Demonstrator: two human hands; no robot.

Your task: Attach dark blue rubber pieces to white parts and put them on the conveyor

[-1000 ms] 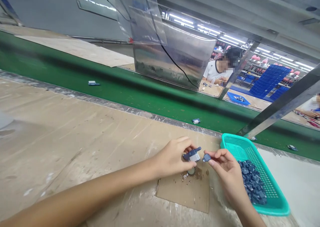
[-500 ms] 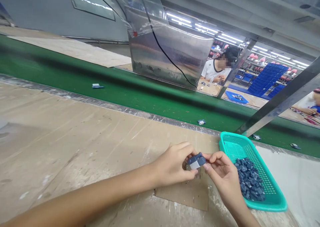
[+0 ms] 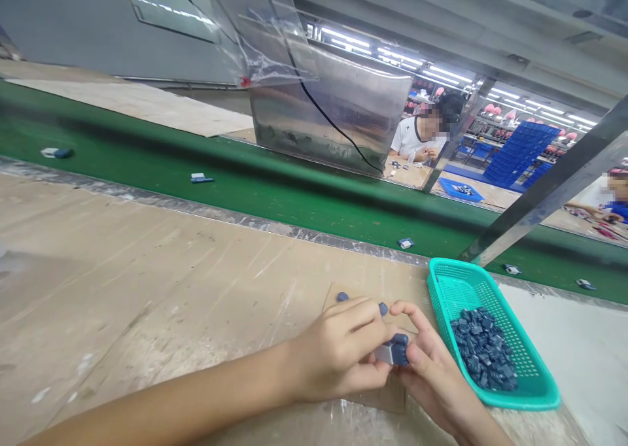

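My left hand [image 3: 338, 351] and my right hand [image 3: 432, 374] both grip a small slate-blue plastic part with a silvery-white face [image 3: 392, 353], held just above a brown cardboard sheet [image 3: 366, 305] on the work table. Most of the part lies behind my fingers. Two small blue pieces [image 3: 342, 296] lie on the cardboard beyond my left hand, and the other [image 3: 383, 308] sits close to its fingertips. To the right of my right hand stands a teal plastic mesh basket [image 3: 471, 282] holding a heap of blue parts [image 3: 483, 348].
A green conveyor belt [image 3: 294, 197] runs behind the scuffed table [image 3: 147, 289], carrying several small parts. A steel bar [image 3: 540, 197] crosses at right, beside a metal sheet [image 3: 328, 112]. Beyond, a co-worker [image 3: 422, 135] works at a bench, near blue crates [image 3: 520, 155].
My hands have come together and now hold one joined part, where one second ago each held a separate piece. They sit lower in the view, and the belt items have shifted left.
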